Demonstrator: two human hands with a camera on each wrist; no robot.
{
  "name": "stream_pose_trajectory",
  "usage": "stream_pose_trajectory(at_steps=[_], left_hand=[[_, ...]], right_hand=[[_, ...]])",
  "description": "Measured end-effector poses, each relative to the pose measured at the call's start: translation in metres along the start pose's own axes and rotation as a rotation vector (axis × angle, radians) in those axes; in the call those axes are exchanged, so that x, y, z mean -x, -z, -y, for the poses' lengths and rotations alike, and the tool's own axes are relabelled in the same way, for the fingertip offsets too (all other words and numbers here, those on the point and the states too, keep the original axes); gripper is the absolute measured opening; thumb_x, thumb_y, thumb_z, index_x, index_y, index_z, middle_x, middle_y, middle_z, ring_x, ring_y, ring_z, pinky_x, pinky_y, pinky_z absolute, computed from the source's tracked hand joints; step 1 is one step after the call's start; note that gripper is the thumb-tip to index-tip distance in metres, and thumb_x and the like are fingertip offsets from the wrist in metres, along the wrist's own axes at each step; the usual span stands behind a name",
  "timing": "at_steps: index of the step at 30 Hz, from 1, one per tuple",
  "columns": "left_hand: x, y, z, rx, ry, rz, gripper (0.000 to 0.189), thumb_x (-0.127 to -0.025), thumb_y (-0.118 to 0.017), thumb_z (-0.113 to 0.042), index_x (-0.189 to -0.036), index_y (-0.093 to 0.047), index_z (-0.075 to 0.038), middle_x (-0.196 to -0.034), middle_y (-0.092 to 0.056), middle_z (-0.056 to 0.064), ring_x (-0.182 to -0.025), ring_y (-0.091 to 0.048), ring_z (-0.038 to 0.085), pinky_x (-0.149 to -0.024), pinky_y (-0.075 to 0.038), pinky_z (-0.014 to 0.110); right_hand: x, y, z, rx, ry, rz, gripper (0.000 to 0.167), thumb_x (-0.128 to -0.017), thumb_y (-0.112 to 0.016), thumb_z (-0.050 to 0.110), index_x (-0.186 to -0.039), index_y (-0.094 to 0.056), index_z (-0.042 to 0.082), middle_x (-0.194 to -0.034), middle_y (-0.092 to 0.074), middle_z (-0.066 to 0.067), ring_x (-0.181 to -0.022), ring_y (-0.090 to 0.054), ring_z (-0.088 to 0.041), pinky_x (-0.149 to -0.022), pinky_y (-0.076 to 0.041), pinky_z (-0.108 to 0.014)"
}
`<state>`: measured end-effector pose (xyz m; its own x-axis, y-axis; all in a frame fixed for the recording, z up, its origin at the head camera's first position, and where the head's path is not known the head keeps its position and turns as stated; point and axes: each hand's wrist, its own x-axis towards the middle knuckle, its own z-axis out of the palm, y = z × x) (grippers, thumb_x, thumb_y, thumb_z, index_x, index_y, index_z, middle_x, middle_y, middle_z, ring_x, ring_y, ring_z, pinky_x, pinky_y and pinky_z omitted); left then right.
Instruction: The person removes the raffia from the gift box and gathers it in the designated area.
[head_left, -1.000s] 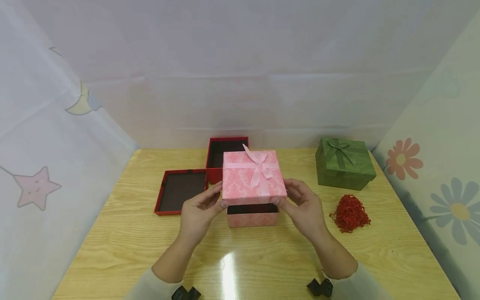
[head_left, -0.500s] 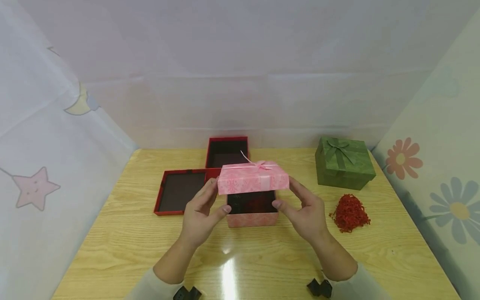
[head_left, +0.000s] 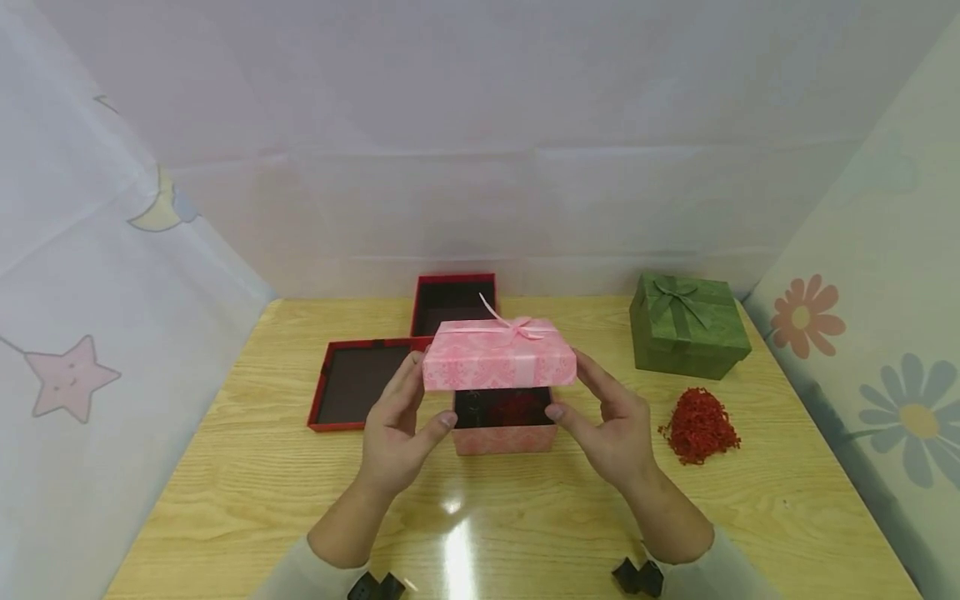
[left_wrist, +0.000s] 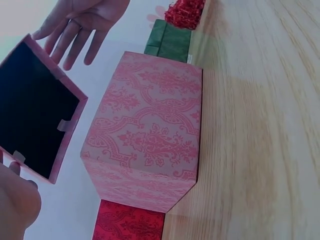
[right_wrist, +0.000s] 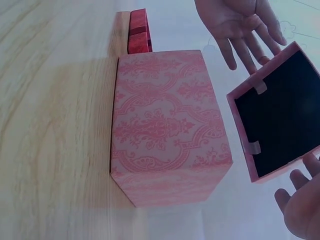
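A pink patterned box lid [head_left: 498, 367] with a ribbon bow is held up between both hands, above and behind the matching open box [head_left: 506, 440]. My left hand [head_left: 393, 433] presses the lid's left side with its fingertips. On the other side my right hand [head_left: 618, 429] does the same. Both thumbs are spread toward the box's front corners, off the lid in the head view. Each wrist view shows the lid's black underside [left_wrist: 37, 100] with small pale tabs, tilted toward the camera. Inside the box, something dark red shows dimly, partly hidden by the lid.
Behind stands an open red box [head_left: 454, 302] with a dark interior. Its shallow red lid [head_left: 318, 400] lies upturned at the left. A green bow-tied gift box [head_left: 690, 329] stands at the back right, and a heap of red shredded paper [head_left: 700, 427] lies before it.
The pink lid has tipped so its front wall faces me and its top is foreshortened. It has also shifted slightly left. Both thumbs have come off its front edge.
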<state>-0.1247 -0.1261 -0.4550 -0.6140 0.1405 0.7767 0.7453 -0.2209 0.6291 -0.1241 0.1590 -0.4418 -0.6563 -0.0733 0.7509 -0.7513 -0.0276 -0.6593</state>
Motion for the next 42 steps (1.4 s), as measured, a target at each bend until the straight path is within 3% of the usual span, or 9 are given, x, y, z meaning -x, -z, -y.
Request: stream_pose_trajectory(at_steps=[10,15,21,26,33,42], left_hand=[[-0.005,-0.001,-0.005,-0.054,-0.023,0.007,0.070,-0.095,-0.074,-0.003,-0.154,-0.038,0.007,-0.143,-0.040,0.021,-0.138,-0.036,0.034,-0.123,-0.028,0.053],[-0.007,0.002,-0.006,-0.079,-0.033,0.021,0.069,-0.098,-0.072,-0.006,-0.156,-0.037,0.005,-0.141,-0.039,0.026,-0.137,-0.037,0.036,-0.122,-0.030,0.054],[-0.008,0.005,-0.007,-0.073,-0.028,0.036,0.070,-0.098,-0.071,-0.004,-0.153,-0.032,0.013,-0.138,-0.035,0.033,-0.130,-0.040,0.037,-0.117,-0.042,0.048],[-0.008,0.009,-0.009,-0.035,-0.011,0.029,0.069,-0.098,-0.071,-0.003,-0.154,-0.034,0.010,-0.141,-0.035,0.033,-0.130,-0.041,0.037,-0.107,-0.051,0.042],[-0.003,0.018,-0.013,-0.024,0.087,0.012,0.065,-0.097,-0.070,0.001,-0.152,-0.038,0.012,-0.143,-0.039,0.024,-0.127,-0.045,0.033,-0.099,-0.055,0.033],[0.006,0.034,-0.017,-0.037,0.173,-0.012,0.056,-0.093,-0.065,0.013,-0.145,-0.045,0.018,-0.145,-0.044,0.029,-0.127,-0.049,0.031,-0.092,-0.058,0.027]], right_hand=[[-0.001,-0.002,0.003,-0.005,0.010,0.012,0.063,-0.087,-0.084,0.005,-0.140,-0.055,-0.015,-0.138,-0.062,-0.024,-0.133,-0.058,-0.032,-0.114,-0.046,-0.042],[-0.001,-0.003,0.001,-0.025,0.026,0.025,0.062,-0.088,-0.084,0.005,-0.138,-0.055,-0.017,-0.135,-0.061,-0.032,-0.132,-0.059,-0.033,-0.114,-0.046,-0.043],[0.000,-0.004,0.001,-0.030,0.013,0.031,0.060,-0.089,-0.084,0.008,-0.136,-0.057,-0.018,-0.133,-0.060,-0.035,-0.133,-0.059,-0.032,-0.114,-0.046,-0.041],[0.002,-0.006,0.001,-0.049,0.016,0.041,0.061,-0.089,-0.084,0.008,-0.135,-0.056,-0.019,-0.135,-0.061,-0.033,-0.133,-0.058,-0.037,-0.114,-0.045,-0.043],[0.006,-0.009,0.000,-0.069,-0.030,0.072,0.065,-0.087,-0.085,0.005,-0.140,-0.054,-0.016,-0.138,-0.058,-0.033,-0.136,-0.056,-0.033,-0.115,-0.044,-0.041],[0.010,-0.011,0.000,-0.090,-0.169,0.188,0.083,-0.077,-0.088,-0.007,-0.150,-0.048,-0.008,-0.147,-0.053,-0.029,-0.140,-0.052,-0.035,-0.121,-0.037,-0.039]])
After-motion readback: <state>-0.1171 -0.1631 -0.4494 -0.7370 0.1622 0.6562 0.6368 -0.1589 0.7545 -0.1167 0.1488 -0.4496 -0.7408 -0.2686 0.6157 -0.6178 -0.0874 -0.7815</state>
